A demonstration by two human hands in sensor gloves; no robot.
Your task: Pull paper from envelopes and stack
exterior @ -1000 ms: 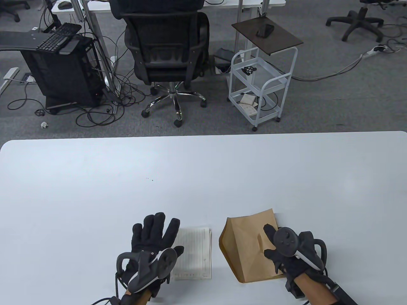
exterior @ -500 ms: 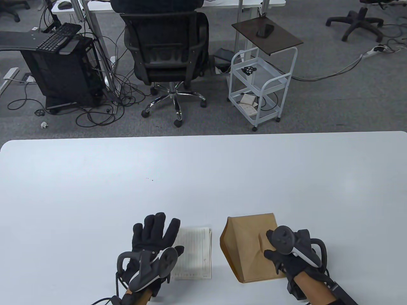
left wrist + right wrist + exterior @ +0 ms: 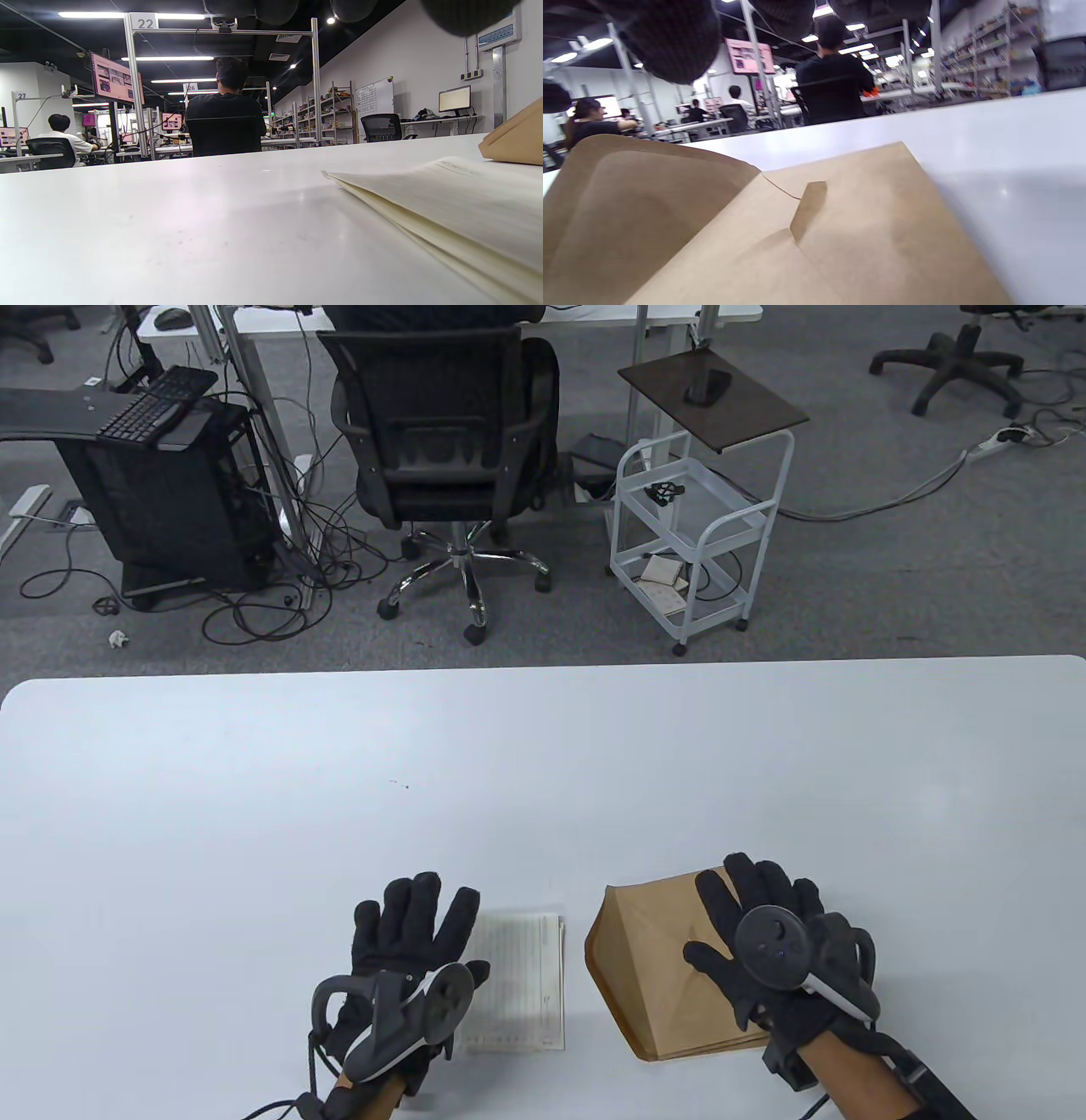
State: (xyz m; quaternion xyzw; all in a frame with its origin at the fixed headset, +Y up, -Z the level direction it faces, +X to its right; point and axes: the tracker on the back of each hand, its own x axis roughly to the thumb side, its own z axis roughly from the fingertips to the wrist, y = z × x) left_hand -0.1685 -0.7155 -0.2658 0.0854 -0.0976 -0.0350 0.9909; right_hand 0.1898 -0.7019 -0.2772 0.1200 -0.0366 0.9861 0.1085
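Note:
A stack of lined white paper (image 3: pixel 517 984) lies near the front edge of the white table (image 3: pixel 543 780). My left hand (image 3: pixel 416 937) rests flat and spread on the stack's left part. The stack also shows in the left wrist view (image 3: pixel 445 212). To its right lies a brown envelope (image 3: pixel 653 967) with its flap open toward the left. My right hand (image 3: pixel 755 916) lies flat with fingers stretched out over the envelope's right part. The envelope fills the right wrist view (image 3: pixel 797 237).
A black office chair (image 3: pixel 441 449) and a white wire cart (image 3: pixel 696 526) stand on the floor beyond the table's far edge. A computer tower (image 3: pixel 170 509) and cables are at the far left.
My right hand has opened from a curled pose and its fingers now stretch flat over the envelope's far right corner. The envelope has settled flatter. The left hand and the paper have not moved.

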